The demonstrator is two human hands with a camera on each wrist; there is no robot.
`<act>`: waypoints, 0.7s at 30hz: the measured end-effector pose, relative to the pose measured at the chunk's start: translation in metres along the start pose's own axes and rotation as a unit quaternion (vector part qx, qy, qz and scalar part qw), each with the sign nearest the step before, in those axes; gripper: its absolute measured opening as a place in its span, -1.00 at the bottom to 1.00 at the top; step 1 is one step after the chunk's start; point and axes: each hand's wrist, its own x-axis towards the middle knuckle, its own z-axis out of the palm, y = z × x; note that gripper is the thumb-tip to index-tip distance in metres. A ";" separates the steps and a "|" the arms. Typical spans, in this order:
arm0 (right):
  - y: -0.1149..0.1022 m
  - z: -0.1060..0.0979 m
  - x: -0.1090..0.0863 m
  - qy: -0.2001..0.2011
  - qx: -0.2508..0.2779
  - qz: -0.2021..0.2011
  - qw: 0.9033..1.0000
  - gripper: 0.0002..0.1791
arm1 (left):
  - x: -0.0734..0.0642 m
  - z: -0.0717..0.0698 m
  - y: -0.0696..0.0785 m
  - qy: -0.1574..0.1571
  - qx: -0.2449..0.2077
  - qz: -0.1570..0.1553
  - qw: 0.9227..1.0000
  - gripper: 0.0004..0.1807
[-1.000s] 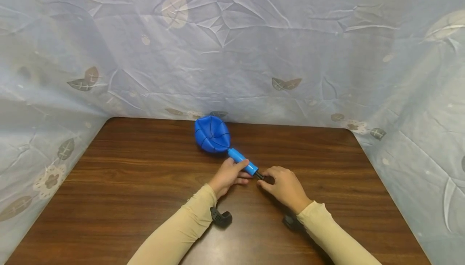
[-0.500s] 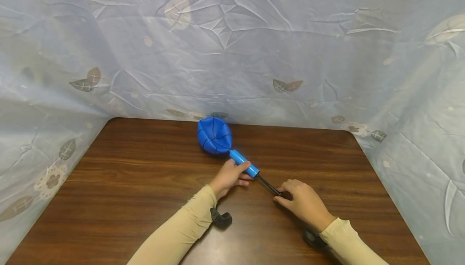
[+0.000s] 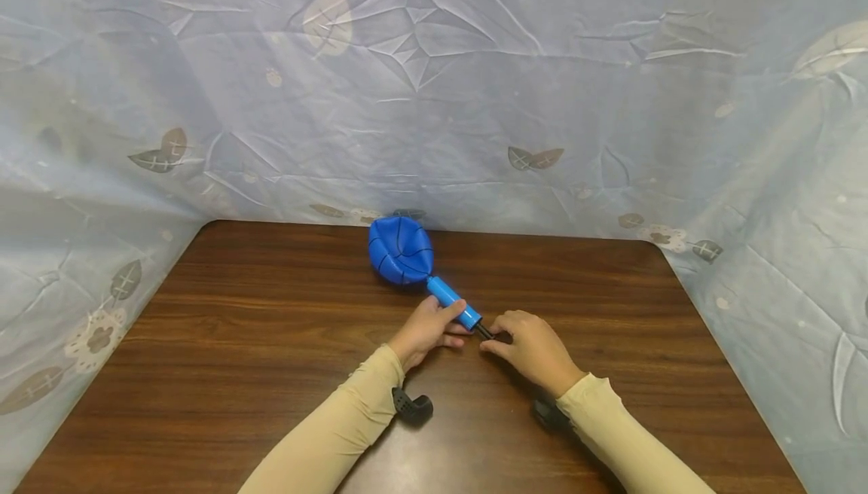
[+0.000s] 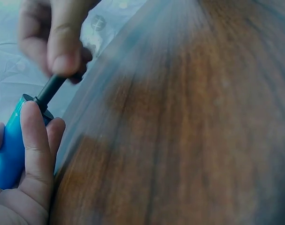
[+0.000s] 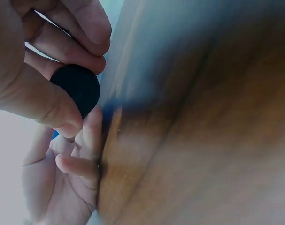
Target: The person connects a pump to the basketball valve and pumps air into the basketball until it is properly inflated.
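A dented blue ball [image 3: 400, 251] with black lines lies near the table's far edge, joined at its lower right to a small blue hand pump [image 3: 444, 294]. My left hand [image 3: 427, 332] grips the pump's barrel, thumb over the top. Between thumb and fingers, my right hand [image 3: 532, 347] pinches the black handle [image 5: 78, 89] at the end of the rod. Only a short length of the dark rod [image 4: 50, 90] shows outside the barrel in the left wrist view. In the right wrist view the barrel is mostly hidden behind both hands.
The brown wood-grain table [image 3: 271, 313] has rounded far corners. Pale patterned cloth [image 3: 420, 102] hangs behind it and along both sides. Black wrist devices sit under the forearms, one [image 3: 412, 407] at the left sleeve.
The right hand drew the pump handle out toward the lower right, then pushed it back in near the barrel. The left hand and ball stayed almost in place.
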 end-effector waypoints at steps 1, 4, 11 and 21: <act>-0.001 0.001 0.003 0.000 0.002 0.001 1.000 -0.76 | 0.000 0.000 0.000 0.001 0.000 0.000 1.000 -0.52; -0.001 0.004 0.008 0.002 0.012 0.001 1.000 -0.75 | -0.001 -0.001 0.002 0.002 -0.001 -0.001 1.000 -0.51; 0.000 0.001 0.000 0.011 0.001 -0.014 1.000 -0.77 | -0.001 0.000 0.003 -0.005 0.006 0.000 1.000 -0.51; 0.006 -0.014 -0.039 -0.009 -0.033 -0.003 0.999 -0.78 | -0.002 -0.001 0.002 -0.012 -0.004 0.000 1.000 -0.53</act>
